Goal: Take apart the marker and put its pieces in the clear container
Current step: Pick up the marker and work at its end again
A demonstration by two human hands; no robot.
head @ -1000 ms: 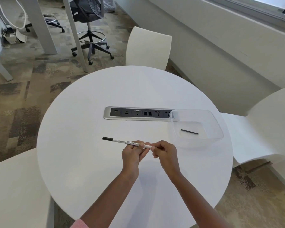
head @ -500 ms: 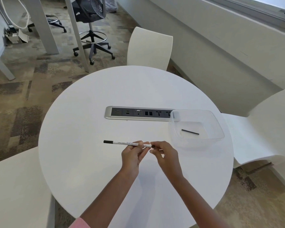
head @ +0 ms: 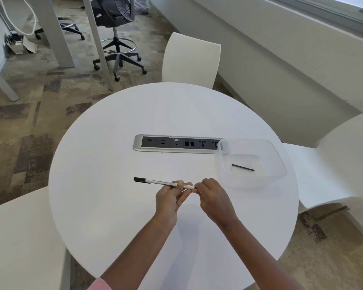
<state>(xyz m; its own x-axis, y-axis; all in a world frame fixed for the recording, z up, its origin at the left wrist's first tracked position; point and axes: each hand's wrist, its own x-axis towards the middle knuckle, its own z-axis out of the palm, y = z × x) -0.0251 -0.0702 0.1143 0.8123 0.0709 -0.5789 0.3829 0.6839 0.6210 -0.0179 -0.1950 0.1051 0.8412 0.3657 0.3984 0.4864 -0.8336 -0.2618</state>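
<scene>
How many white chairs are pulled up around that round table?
3. One chair stands at the far side of the table, one chair sits on the right, and one chair is at the near left. More may be hidden behind the camera.

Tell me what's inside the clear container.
The clear container holds one thin black stick lying flat on its bottom. Nothing else shows inside, and nothing covers it.

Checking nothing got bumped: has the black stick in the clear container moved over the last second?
No. The black stick lies at the same spot in the clear container.
</scene>
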